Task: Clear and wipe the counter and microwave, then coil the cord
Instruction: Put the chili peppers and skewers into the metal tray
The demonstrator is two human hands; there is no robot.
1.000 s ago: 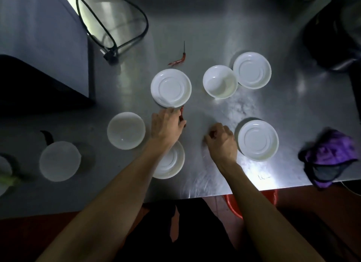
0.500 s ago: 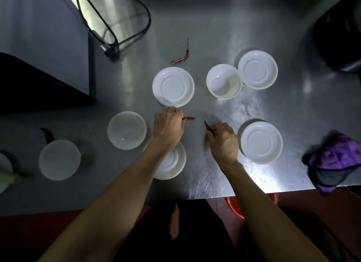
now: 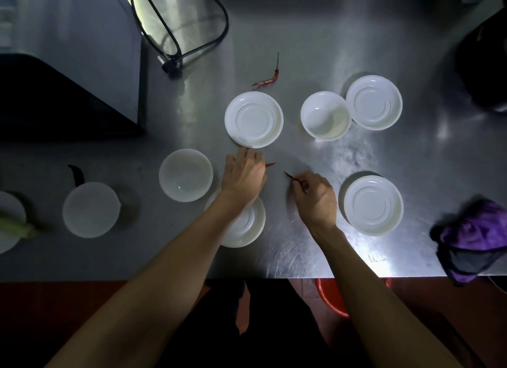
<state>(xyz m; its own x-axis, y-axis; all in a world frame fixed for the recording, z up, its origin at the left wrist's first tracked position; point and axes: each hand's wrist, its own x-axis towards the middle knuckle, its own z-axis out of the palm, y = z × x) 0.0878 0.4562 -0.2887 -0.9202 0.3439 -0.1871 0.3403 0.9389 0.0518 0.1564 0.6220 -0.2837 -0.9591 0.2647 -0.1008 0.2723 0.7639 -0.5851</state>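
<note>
At 10 o'clock stands the microwave, its cord looped on the counter at 11. At centre the left hand curls round a chilli whose tip pokes out rightward. Just right of it, the right hand pinches another chilli. At 4 o'clock a purple cloth lies on the counter's edge.

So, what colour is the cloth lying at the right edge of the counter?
Purple, with a dark grey part underneath: the cloth shows in the head view.
</note>
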